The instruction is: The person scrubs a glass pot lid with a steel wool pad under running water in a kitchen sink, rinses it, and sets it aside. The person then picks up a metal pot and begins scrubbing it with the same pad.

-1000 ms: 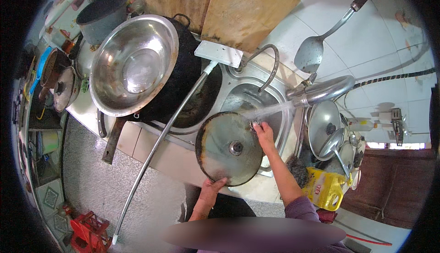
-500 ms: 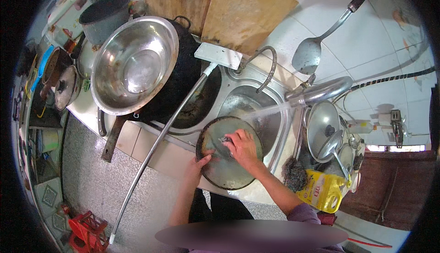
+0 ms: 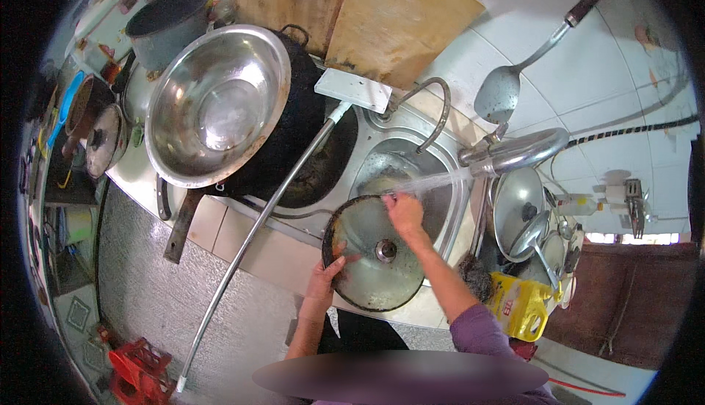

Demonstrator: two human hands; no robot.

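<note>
My left hand (image 3: 323, 281) grips a round glass pot lid (image 3: 360, 280) at its near-left rim, thumb on top and fingers seen through the glass beneath. The lid has a dark, stained edge and a metal-topped knob (image 3: 385, 251). It is held at the front of the steel sink (image 3: 449, 218). My right hand (image 3: 404, 212) is closed at the lid's far rim; whatever its fingers hold is hidden. Just beyond that hand, water streams from the tap (image 3: 521, 149) into the right basin.
A large steel bowl (image 3: 220, 111) rests on a black wok (image 3: 305, 89) at left. A long metal pole (image 3: 257, 221) with a white head crosses the counter. At right are a steel-wool scourer (image 3: 476, 279), a yellow jug (image 3: 518, 306) and a leaning lid (image 3: 518, 203). A spatula (image 3: 499, 93) hangs on the wall.
My right hand has moved from the lid's knob out to its far rim, leaving the knob uncovered. The lid has shifted slightly right and nearer, my left hand still on it.
</note>
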